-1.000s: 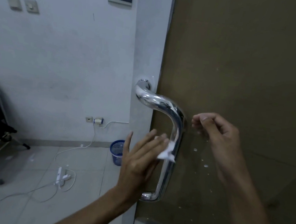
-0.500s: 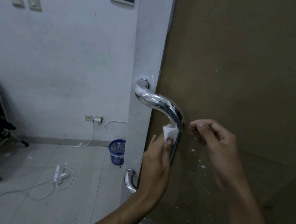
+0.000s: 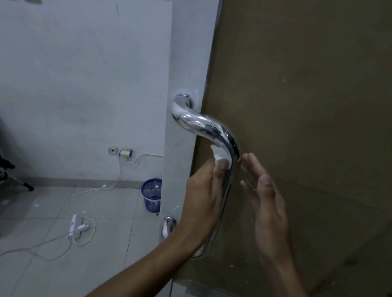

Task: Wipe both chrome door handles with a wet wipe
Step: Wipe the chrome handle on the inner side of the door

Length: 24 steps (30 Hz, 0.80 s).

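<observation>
Evidently the wiping of the near chrome pull handle [image 3: 218,136] is in hand. A folded white wet wipe [image 3: 219,155] is pressed against the inner side of the handle, just below its upper bend, by the fingertips of the left hand [image 3: 203,197]. The fingers of that hand are laid fairly straight along the vertical bar, and the wipe is trapped between them and the metal; whether the thumb is curled behind the bar cannot be told. The right hand [image 3: 267,199] is held flat and relaxed just beside the bar on its far side, with nothing held in it and no contact with the handle plainly shown.

The handle is fixed to the edge of a glass door [image 3: 190,51], with a brown panel [image 3: 317,88] seen behind the hands. A second chrome fitting [image 3: 167,226] is glimpsed low on the far face of the glass, which is judged to belong to the other handle.

Only part of the first handle is judged to be covered so far. For the next move, the wipe needs to be carried over the curved top and round the back of the tube, with steady pressure kept so that it is not dropped. The second handle remains to be wiped.
</observation>
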### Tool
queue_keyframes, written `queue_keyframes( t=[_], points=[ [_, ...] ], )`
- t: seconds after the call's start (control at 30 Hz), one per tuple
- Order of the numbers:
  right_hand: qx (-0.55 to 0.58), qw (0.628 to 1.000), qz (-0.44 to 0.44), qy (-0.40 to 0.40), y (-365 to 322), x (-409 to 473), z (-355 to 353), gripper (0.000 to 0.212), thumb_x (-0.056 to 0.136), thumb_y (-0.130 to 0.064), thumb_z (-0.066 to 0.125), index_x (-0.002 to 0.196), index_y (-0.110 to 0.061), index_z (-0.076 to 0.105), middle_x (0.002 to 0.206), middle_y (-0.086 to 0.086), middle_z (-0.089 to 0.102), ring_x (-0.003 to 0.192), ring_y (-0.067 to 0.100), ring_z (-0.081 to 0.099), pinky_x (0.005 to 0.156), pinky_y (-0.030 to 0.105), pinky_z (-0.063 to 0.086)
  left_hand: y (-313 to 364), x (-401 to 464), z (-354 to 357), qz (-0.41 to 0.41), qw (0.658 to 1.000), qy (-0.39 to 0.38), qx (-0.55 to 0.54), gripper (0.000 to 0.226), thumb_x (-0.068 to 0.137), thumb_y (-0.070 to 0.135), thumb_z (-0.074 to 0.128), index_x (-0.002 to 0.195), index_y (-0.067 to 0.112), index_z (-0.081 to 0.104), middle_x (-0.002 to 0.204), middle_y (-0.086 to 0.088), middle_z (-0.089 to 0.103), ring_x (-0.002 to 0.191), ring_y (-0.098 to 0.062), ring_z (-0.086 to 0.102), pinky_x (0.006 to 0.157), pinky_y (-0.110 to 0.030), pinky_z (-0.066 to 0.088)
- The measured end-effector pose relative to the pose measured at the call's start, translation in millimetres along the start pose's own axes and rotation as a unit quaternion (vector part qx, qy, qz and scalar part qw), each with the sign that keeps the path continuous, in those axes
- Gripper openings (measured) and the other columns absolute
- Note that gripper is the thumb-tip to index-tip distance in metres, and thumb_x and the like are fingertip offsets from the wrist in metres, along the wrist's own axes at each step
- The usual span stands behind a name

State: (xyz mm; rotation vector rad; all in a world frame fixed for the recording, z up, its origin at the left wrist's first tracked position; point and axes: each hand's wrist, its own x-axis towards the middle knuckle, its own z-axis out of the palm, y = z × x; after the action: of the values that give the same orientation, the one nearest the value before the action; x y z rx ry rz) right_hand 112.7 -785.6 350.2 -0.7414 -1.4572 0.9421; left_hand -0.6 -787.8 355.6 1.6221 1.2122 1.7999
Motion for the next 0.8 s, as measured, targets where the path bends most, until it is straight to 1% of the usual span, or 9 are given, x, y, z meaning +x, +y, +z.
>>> queue_keyframes(
  t=[0.07,0.13,0.2,0.23,0.33,0.43,0.6,0.7,0.8],
  points=[
    [-0.006,1.0,0.009,0.001,4,-3,-1,0.053,0.094,-0.057,0.034,0.137,-0.032,0.051,0.141,-0.014,0.054,0.133,0.005,0.047,0.112,0.039,0.037,-17,-16,3,0.006,0.999,-0.008,0.042,0.029,0.103,0.023,0.038,0.106,0.01,0.064,0.095,0.004,0.067,0.09,0.001,0.061,0.081,-0.015,0.047],
    [-0.008,1.0,0.018,0.011,10,-6,-3,0.051,0.093,-0.059,0.034,0.134,-0.035,0.053,0.139,-0.014,0.056,0.132,0.005,0.049,0.112,0.042,0.037,-40,-32,3,0.005,0.994,-0.022,0.106,0.034,0.102,0.018,0.04,0.123,0.001,0.06,0.123,-0.017,0.064,0.123,-0.026,0.057,0.106,-0.036,0.043],
    [-0.016,0.999,0.032,0.012,19,-11,-3,0.051,0.092,-0.061,0.037,0.133,-0.035,0.053,0.138,-0.015,0.057,0.131,0.006,0.05,0.112,0.044,0.037,-66,-51,-1,-0.03,0.984,-0.063,0.164,0.038,0.101,0.02,0.039,0.12,-0.004,0.06,0.128,-0.027,0.059,0.131,-0.04,0.047,0.113,-0.049,0.034],
    [-0.019,0.999,0.04,0.009,24,-16,-1,0.052,0.092,-0.061,0.04,0.134,-0.034,0.053,0.138,-0.016,0.057,0.131,0.005,0.05,0.112,0.044,0.037,-76,-61,-4,-0.07,0.977,-0.099,0.175,0.038,0.1,0.019,0.039,0.12,-0.005,0.061,0.129,-0.027,0.058,0.132,-0.042,0.046,0.115,-0.048,0.031],
    [-0.041,0.998,0.054,-0.006,38,-29,2,0.054,0.093,-0.059,0.043,0.139,-0.032,0.051,0.14,-0.018,0.054,0.133,0.003,0.047,0.113,0.041,0.036,-83,-75,-10,-0.11,0.972,-0.126,0.167,0.03,0.099,0.013,0.047,0.121,-0.003,0.06,0.126,-0.018,0.061,0.125,-0.033,0.052,0.11,-0.043,0.032],
    [-0.044,0.997,0.054,-0.019,43,-38,3,0.048,0.097,-0.057,0.04,0.137,-0.035,0.053,0.137,-0.018,0.057,0.131,0.004,0.049,0.108,0.036,0.041,-61,-63,-9,-0.05,0.986,-0.084,0.134,0.03,0.096,0.019,0.05,0.117,0.001,0.062,0.108,-0.013,0.066,0.101,-0.023,0.063,0.089,-0.041,0.05],
    [0.008,0.996,0.085,0.005,35,-37,2,0.038,0.093,-0.059,0.036,0.116,-0.048,0.065,0.122,-0.015,0.067,0.118,0.006,0.06,0.095,0.02,0.049,-30,-29,-3,0.027,0.99,-0.01,0.135,0.03,0.092,0.019,0.062,0.12,0.005,0.061,0.104,-0.005,0.069,0.092,-0.012,0.065,0.079,-0.02,0.052],
    [0.018,0.995,0.096,0.01,34,-33,-2,0.046,0.097,-0.052,0.031,0.118,-0.031,0.066,0.118,-0.01,0.07,0.115,0.008,0.063,0.098,0.027,0.048,-36,-36,0,0.022,0.988,0.004,0.153,0.033,0.09,0.015,0.068,0.121,0.005,0.061,0.103,-0.007,0.07,0.091,-0.014,0.066,0.079,-0.024,0.053],
    [0.026,0.995,0.096,0.001,36,-33,-5,0.053,0.097,-0.051,0.028,0.121,-0.021,0.065,0.117,-0.006,0.071,0.114,0.011,0.064,0.098,0.024,0.049,-61,-62,0,-0.008,0.987,-0.01,0.163,0.03,0.088,0.014,0.069,0.118,0.009,0.063,0.103,-0.007,0.071,0.092,-0.015,0.067,0.08,-0.026,0.054]
  ],
)
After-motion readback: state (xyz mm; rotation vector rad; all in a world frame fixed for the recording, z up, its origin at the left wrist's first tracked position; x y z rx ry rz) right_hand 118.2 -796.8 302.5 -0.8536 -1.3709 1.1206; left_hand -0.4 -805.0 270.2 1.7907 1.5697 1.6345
